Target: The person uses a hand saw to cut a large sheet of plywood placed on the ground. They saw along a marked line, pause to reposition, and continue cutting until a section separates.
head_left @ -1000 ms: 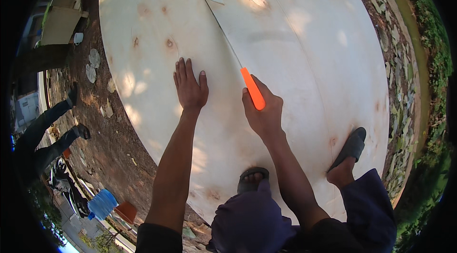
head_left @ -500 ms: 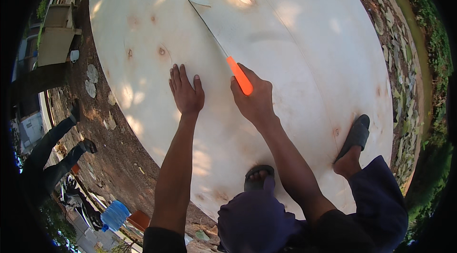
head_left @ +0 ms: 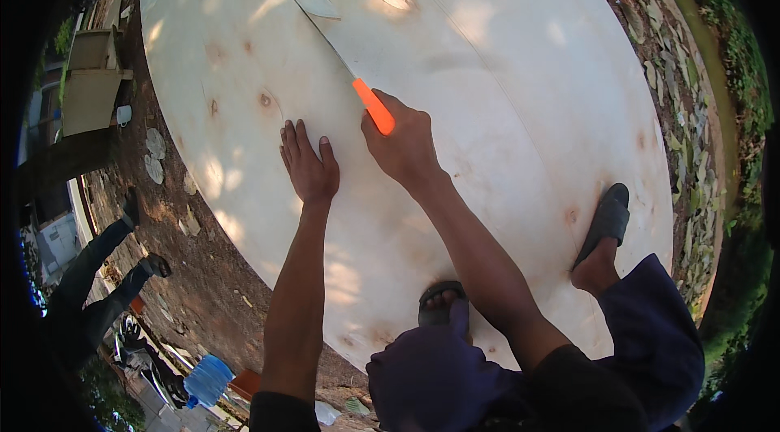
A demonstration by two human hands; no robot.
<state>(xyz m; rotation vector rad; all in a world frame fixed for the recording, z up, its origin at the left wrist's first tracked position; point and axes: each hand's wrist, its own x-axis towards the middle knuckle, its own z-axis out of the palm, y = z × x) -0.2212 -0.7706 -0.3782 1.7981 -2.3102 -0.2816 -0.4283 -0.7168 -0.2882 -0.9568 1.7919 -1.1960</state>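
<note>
A large pale plywood sheet (head_left: 552,99) with knots fills the middle of the head view. My left hand (head_left: 310,165) lies flat on it, fingers apart. To its right, my right hand (head_left: 400,139) grips a tool with an orange handle (head_left: 372,104). The tool's thin metal shaft lies along a straight dark line running up and left over the sheet; where the shaft ends I cannot tell. My two feet in dark slippers (head_left: 609,221) are on the sheet at the bottom and right.
Another person's legs (head_left: 106,261) are on the dirt at the left, near a blue water jug (head_left: 207,383), an orange box, a beige board structure (head_left: 89,103) and a white cup (head_left: 123,115). Dry leaves (head_left: 682,131) and a greenish channel with plants border the right.
My right hand has pushed the orange-handled tool forward and left along the line. My left hand stays at the same spot on the sheet; the whole view has shifted slightly.
</note>
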